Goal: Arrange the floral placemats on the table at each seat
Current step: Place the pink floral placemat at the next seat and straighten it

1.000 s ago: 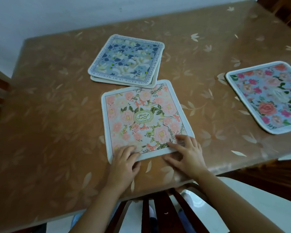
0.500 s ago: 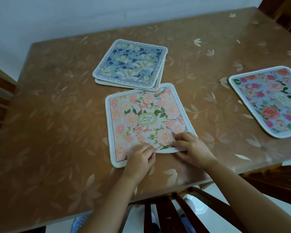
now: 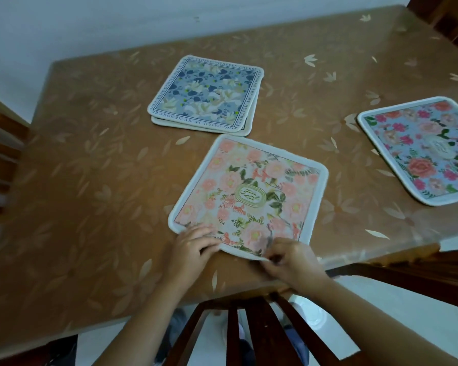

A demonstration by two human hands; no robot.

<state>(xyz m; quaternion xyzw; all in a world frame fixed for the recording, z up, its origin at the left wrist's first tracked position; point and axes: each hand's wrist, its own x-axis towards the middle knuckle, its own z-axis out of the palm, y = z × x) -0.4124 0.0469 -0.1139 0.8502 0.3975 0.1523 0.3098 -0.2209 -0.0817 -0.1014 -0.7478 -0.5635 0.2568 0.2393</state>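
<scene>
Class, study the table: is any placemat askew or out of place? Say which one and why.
The pink placemat lies turned at an angle to the near edge of the table. The blue placemat sits stacked, slightly offset, on another mat mid-table, not at a seat.

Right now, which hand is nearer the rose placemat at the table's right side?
Right. The right hand pinches the near edge of the pink placemat, below and left of the rose placemat. The left hand grips the same edge farther left.
</scene>
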